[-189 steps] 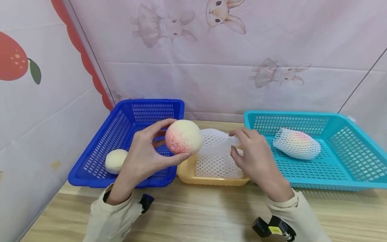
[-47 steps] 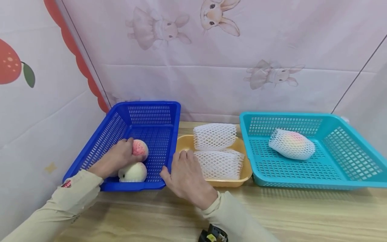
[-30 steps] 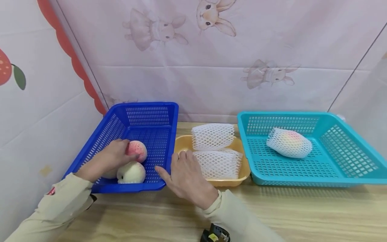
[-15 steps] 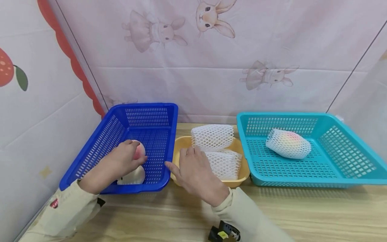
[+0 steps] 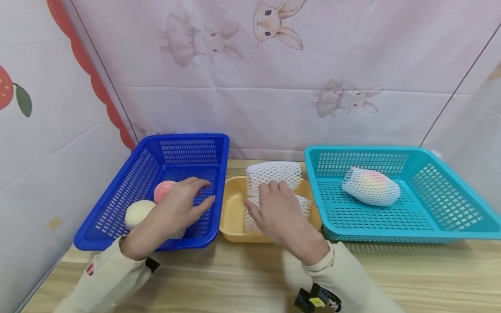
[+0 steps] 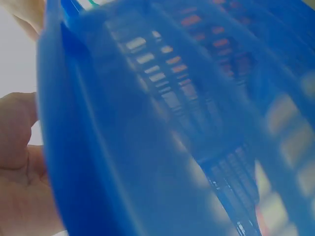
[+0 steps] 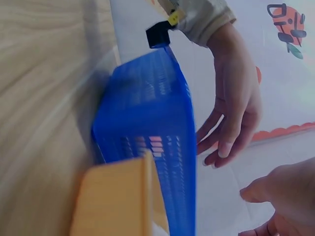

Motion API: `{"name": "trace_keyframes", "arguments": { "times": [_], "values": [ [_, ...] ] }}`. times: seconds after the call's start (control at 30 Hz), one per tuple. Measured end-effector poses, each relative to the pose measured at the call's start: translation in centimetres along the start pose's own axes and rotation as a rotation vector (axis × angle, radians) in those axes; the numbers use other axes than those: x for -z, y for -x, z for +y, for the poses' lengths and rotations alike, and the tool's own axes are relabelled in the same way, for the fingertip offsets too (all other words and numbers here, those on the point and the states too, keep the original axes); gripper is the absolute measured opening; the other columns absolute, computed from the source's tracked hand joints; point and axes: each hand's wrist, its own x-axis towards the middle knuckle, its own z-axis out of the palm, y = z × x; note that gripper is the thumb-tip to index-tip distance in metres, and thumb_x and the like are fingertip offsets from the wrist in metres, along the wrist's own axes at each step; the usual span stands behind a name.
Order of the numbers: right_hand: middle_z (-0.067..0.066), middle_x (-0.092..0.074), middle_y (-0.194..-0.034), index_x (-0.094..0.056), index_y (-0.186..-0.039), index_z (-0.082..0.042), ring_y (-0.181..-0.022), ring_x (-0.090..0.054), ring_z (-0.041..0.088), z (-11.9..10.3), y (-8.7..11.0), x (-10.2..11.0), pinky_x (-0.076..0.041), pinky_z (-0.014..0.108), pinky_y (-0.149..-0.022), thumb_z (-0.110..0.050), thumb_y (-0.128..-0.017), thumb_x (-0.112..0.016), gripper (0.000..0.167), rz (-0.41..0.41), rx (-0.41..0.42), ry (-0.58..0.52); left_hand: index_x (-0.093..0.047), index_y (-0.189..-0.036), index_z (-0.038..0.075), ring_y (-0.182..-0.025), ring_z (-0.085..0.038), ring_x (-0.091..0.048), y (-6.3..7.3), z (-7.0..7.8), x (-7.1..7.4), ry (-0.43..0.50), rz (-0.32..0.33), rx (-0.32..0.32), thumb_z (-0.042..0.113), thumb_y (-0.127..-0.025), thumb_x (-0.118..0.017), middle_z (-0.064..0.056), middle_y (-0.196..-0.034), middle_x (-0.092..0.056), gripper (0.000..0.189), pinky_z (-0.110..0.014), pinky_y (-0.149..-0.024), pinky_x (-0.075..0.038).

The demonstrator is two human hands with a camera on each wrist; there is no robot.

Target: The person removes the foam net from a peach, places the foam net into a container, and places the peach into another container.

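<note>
In the head view my left hand [image 5: 172,213] hovers over the blue basket [image 5: 223,187], thumb and fingers apart, holding nothing. Behind it are a pink peach [image 5: 162,190] and a cream-coloured peach [image 5: 138,213]; a third, pale one is mostly hidden under the wrist. My right hand [image 5: 279,215] is over the yellow tray [image 5: 233,213], its loosely bent fingers above the white foam net sleeves [image 5: 274,174]. Whether it touches them I cannot tell. The right wrist view shows the left hand [image 7: 238,103] beyond the basket's side, also without anything in it.
A teal basket [image 5: 391,234] stands on the right, holding one peach in a foam net [image 5: 371,187]. The yellow tray sits between the two baskets. All stand on a wooden table [image 5: 235,278] against a curtain-like wall with printed rabbits.
My left hand has let go of the pink peach and moved right within the blue basket. My right hand has moved from beside the blue basket's rim to above the net sleeves.
</note>
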Motion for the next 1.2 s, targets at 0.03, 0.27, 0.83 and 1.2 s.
{"name": "trace_keyframes", "arguments": {
  "times": [0.03,0.27,0.83,1.2],
  "values": [
    [0.016,-0.059,-0.094,-0.058,-0.101,0.003,-0.094,-0.054,0.033,0.5,0.1,0.2,-0.045,0.042,-0.085,-0.044,-0.1,-0.045,0.049,0.007,-0.002,0.017,-0.062,-0.117,-0.005,-0.101,-0.034,-0.063,-0.1,0.4,-0.2,0.014,0.021,-0.022,0.017,-0.091,-0.066,-0.021,-0.113,-0.064,0.034,-0.047,-0.084,-0.054],
    [0.017,-0.053,-0.082,-0.052,-0.086,0.002,-0.083,-0.052,0.034,3.6,0.8,1.3,-0.045,0.041,-0.073,-0.034,-0.097,-0.055,0.038,0.067,-0.013,0.058,-0.066,-0.105,-0.006,-0.086,-0.029,-0.065,-0.5,2.7,-2.3,0.082,0.135,-0.185,0.01,-0.088,-0.068,-0.018,-0.099,-0.067,0.024,-0.041,-0.075,-0.055],
    [0.024,-0.055,-0.096,-0.051,-0.102,0.009,-0.093,-0.051,0.041,10.0,1.8,3.4,-0.045,0.048,-0.077,-0.028,-0.098,-0.055,0.037,-0.051,-0.148,0.013,-0.064,-0.111,-0.006,-0.104,-0.032,-0.062,-2.7,6.1,-5.3,0.117,0.028,-0.144,0.018,-0.091,-0.064,-0.02,-0.111,-0.064,0.032,-0.043,-0.088,-0.052],
    [0.029,-0.054,-0.101,-0.049,-0.104,0.011,-0.093,-0.05,0.045,12.7,2.2,3.8,-0.044,0.05,-0.074,-0.027,-0.096,-0.057,0.04,-0.082,-0.209,0.04,-0.065,-0.101,-0.002,-0.092,-0.028,-0.064,-3.1,8.4,-7.3,0.131,0.035,-0.193,0.02,-0.095,-0.058,-0.014,-0.099,-0.065,0.024,-0.039,-0.08,-0.054]
  ]
}}
